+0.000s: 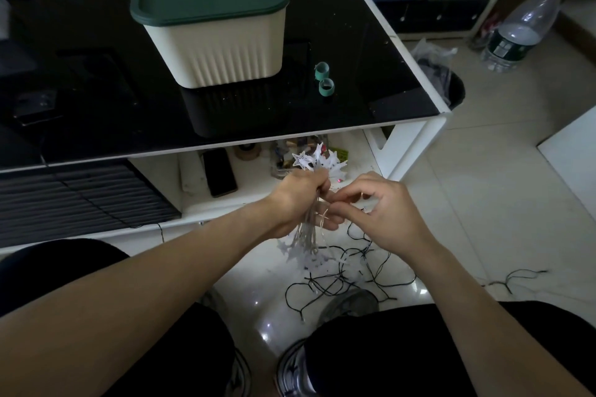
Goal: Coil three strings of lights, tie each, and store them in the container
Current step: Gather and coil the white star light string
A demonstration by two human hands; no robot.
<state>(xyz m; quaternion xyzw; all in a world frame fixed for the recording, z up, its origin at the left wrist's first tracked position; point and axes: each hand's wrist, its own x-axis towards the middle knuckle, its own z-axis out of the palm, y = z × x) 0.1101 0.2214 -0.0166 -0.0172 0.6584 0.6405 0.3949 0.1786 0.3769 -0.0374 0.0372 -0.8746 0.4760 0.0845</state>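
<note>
My left hand (298,200) grips a bundled string of white star lights (317,161) around its middle; stars stick out above the fist and more hang below it. My right hand (383,209) pinches a thin wire at the bundle, right beside the left hand's fingers. A dark-wired light string (342,280) lies tangled on the floor under my hands. The cream container with a green lid (213,22), shut, stands on the black table. Two green tie rolls (324,79) lie to its right.
The black glass table (371,51) has a white frame and a lower shelf holding a phone (221,172) and small clutter. A plastic bottle (519,29) and a black bin (456,90) stand on the tiled floor at right. My knees fill the bottom.
</note>
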